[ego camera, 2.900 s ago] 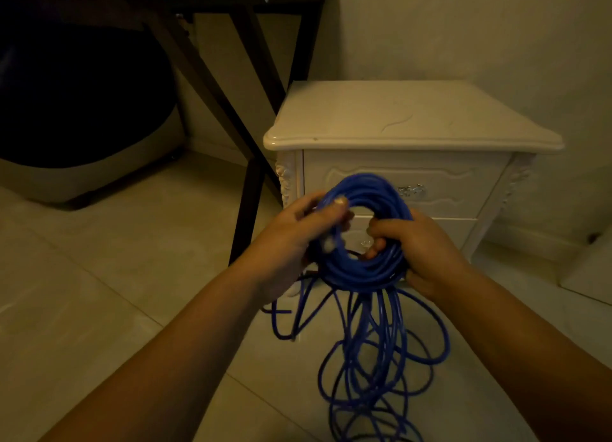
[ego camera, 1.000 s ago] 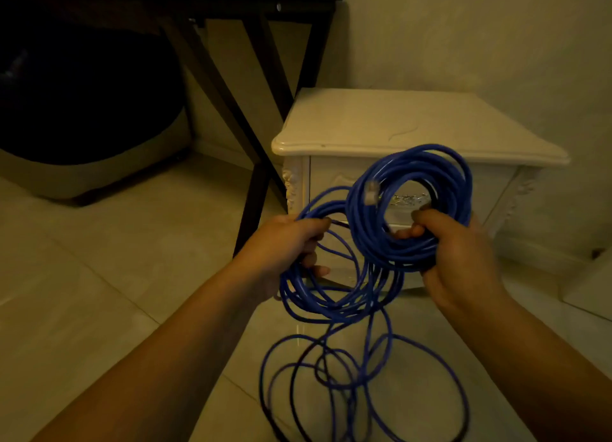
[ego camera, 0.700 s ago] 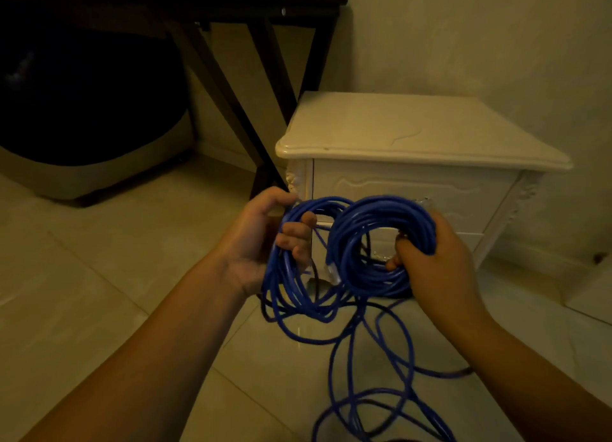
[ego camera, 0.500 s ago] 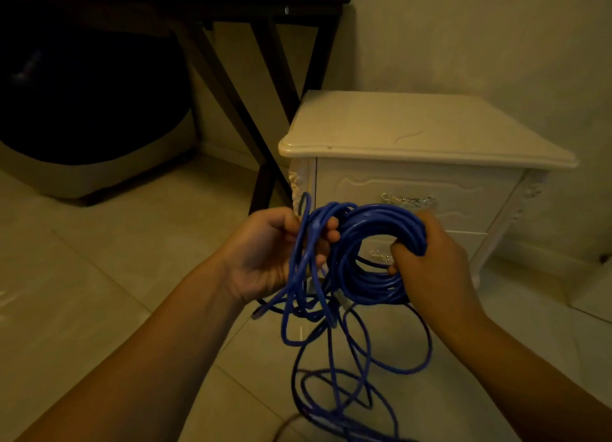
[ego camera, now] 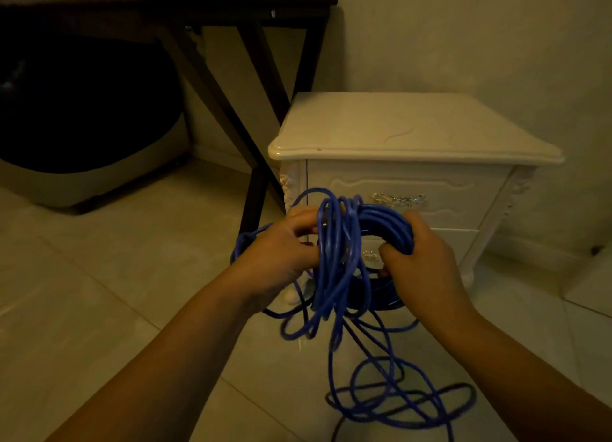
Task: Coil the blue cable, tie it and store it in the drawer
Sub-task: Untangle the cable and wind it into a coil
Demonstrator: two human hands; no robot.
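Cable: the long, thin blue cable (ego camera: pixel 384 221) is half coiled. You hold it in the air in front of the cream bedside cabinet (ego camera: pixel 414 133), and many loose loops hang down onto the tiled floor (ego camera: pixel 99 292).
Handling: I judge it light, soft and springy, so the turns will want to open and tangle. Take hold across all turns together, never one strand.
Left hand: your left hand (ego camera: pixel 278 256) has its fingers (ego camera: pixel 301 216) curled around the upright strands.
Right hand: your right hand (ego camera: pixel 420 262) grips the coil's right side, thumb inside the ring.
Drawer: the upper white drawer (ego camera: pixel 463 196) looks closed, and nothing is tied yet.
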